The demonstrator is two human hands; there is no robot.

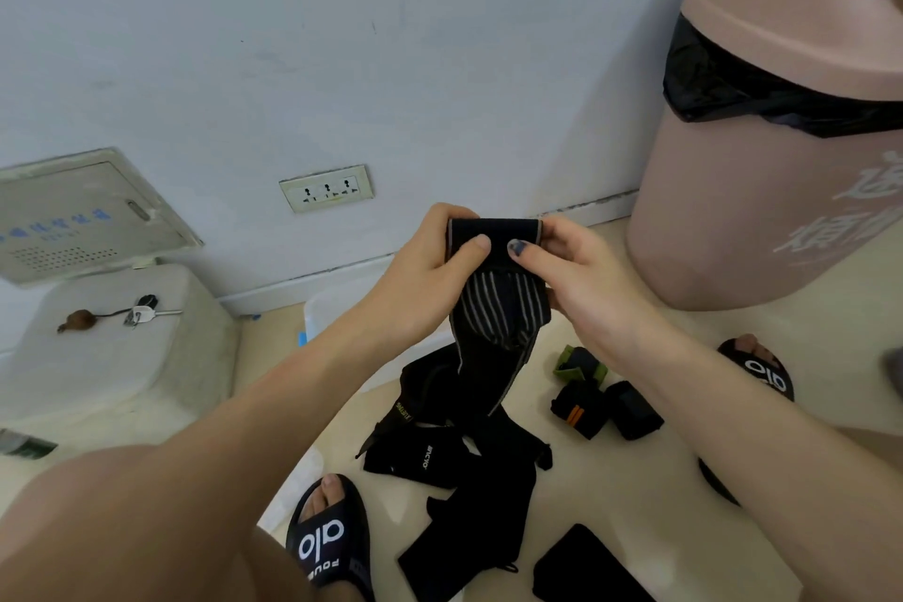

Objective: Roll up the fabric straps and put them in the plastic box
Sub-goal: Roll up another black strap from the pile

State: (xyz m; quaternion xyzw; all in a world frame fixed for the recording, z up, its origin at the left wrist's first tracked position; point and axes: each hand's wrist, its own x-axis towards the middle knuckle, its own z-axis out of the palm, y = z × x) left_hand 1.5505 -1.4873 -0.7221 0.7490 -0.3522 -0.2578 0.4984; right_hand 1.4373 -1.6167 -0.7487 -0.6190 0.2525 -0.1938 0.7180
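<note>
Left hand [420, 274] and right hand [581, 279] both pinch one black grey-striped fabric strap [493, 288]; below them, seemingly three rolled dark straps [601, 401] on the floor.

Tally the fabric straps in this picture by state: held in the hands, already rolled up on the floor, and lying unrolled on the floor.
Held in the left hand and right hand: 1, the striped strap
Rolled straps on the floor: 3
Unrolled black straps in a heap: overlapping, cannot count
Total countable: 4
</note>
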